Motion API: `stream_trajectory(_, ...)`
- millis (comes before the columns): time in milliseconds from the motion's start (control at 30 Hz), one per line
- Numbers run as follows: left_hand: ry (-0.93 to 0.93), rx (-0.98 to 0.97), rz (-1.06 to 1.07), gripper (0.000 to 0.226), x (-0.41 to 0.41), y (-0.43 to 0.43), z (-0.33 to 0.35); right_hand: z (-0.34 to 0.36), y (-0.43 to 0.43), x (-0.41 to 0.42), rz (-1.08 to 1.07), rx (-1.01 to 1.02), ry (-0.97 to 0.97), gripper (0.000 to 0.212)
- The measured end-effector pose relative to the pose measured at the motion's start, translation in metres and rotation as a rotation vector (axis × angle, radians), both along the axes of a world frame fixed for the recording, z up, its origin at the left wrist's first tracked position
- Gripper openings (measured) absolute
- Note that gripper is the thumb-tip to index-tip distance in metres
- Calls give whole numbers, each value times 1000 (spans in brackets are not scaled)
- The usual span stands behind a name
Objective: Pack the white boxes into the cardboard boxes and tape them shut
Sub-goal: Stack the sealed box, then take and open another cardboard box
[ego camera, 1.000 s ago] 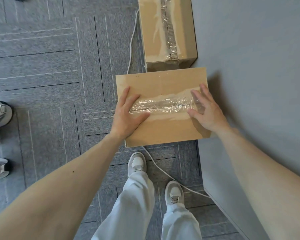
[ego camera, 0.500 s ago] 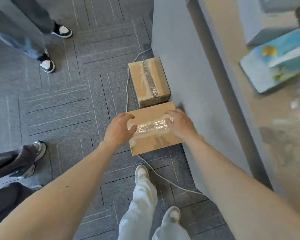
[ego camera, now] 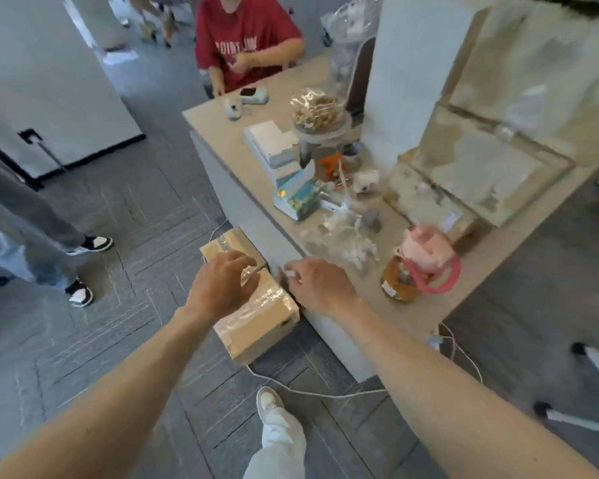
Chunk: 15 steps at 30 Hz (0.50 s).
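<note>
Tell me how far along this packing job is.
Done: two cardboard boxes sit on the floor against the counter, the near box and the far box, both taped across the top. In hand: nothing; the left hand is over the near box, the right hand beside it, neither gripping anything. Left: a stack of white boxes on the counter, not yet packed.

Open grey carpet (ego camera: 135,219) lies left of the near tape-sealed brown cardboard box (ego camera: 260,326) and the far taped cardboard box (ego camera: 229,242); the pale grey counter wall (ego camera: 242,202) closes their right side. A thin white cable (ego camera: 325,395) crosses the floor nearer, and bystanders' legs (ego camera: 32,216) stand far left
</note>
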State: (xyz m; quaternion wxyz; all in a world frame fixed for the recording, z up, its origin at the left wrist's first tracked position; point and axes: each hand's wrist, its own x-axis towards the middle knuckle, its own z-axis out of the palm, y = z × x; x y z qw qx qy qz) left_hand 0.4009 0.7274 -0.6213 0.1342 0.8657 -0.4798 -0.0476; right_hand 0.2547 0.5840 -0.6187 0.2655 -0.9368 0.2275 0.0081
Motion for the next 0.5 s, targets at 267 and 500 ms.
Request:
stream_trajectory(267,-157,-136,-307,25,-173,-92,121,108,-58,-222,-222,-223,-118,35)
stream_trajectory(500,-202,-229,-409,30,-273,-194,190,171,-141,-364,-379,-309,-60,37)
